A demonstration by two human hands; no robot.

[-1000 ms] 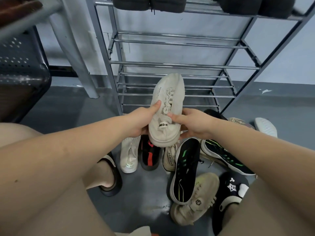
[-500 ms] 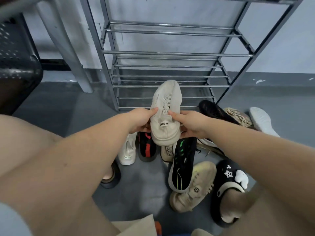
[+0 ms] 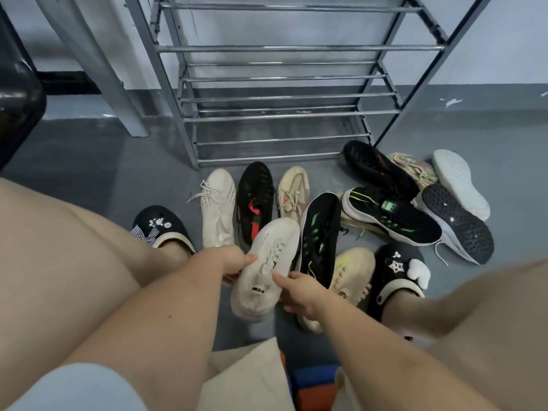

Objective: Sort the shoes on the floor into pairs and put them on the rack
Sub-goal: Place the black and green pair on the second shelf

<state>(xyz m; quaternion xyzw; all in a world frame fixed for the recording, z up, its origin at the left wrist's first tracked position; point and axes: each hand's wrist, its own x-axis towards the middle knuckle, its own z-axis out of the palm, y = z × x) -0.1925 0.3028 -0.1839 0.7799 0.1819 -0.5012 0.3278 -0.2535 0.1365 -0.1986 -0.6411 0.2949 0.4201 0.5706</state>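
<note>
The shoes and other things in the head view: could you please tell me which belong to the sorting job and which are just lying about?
Job:
cream sneaker, held by left hand and right hand
white knit sneaker on floor
black-green sneakers
shoe rack

Lying about:
black chair
worn black clogs

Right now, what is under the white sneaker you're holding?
Both hands, left hand and right hand, hold the white sneaker above the floor. Its toe overlaps a black-and-red shoe; whatever lies directly beneath is covered.
</note>
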